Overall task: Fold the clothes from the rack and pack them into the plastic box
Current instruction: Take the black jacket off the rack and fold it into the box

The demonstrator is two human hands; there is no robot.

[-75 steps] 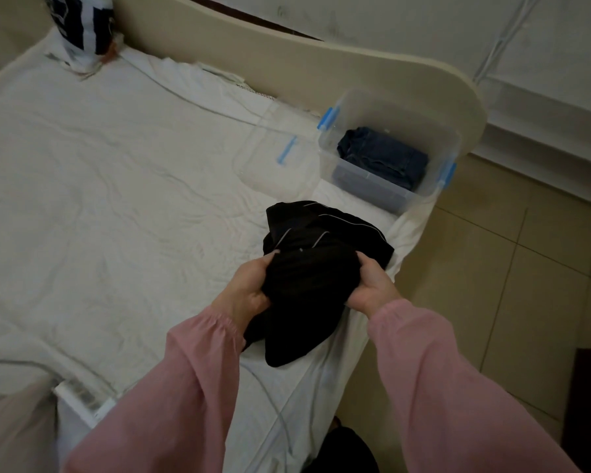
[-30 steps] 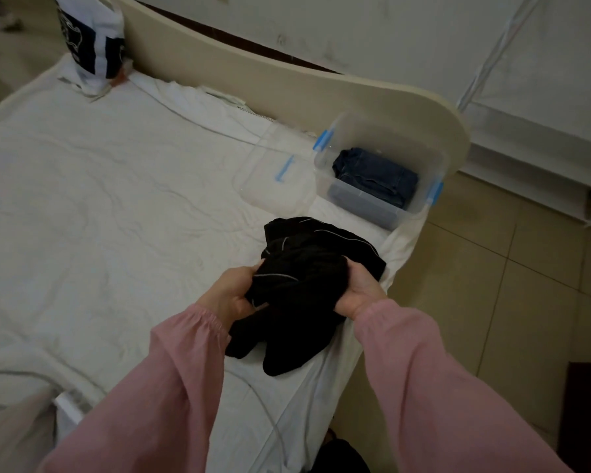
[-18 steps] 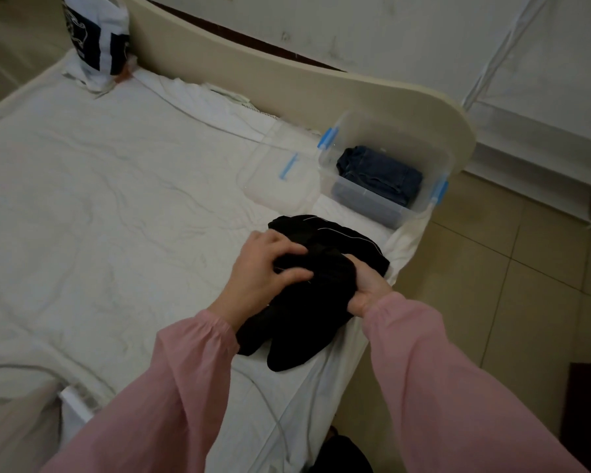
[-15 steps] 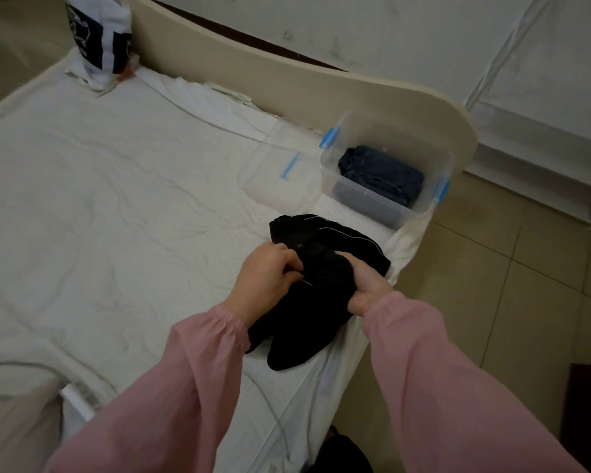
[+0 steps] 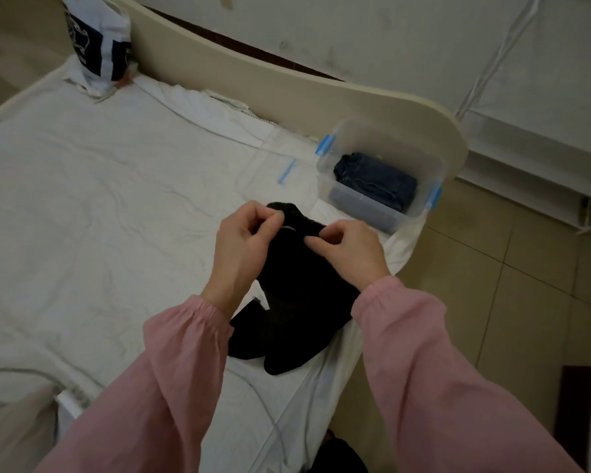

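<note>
The bed (image 5: 99, 199) carries the plastic box (image 5: 382, 216) at its far corner, with one folded denim item (image 5: 376, 180) packed inside. The black garment (image 5: 297, 302) lies bunched near the bed edge. Your left grip (image 5: 243, 244) and right grip (image 5: 348, 247) each pinch its upper edge. Folding and packing of this garment are not yet done.

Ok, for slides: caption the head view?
Left hand and right hand pinch black garment on bed near plastic box.

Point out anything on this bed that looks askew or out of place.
The black garment is a crumpled heap at the edge of the bed, not folded, with the left hand and right hand pinching its top. The plastic box sits at the bed's corner, close to the drop. Nothing spilled or damaged.
</note>
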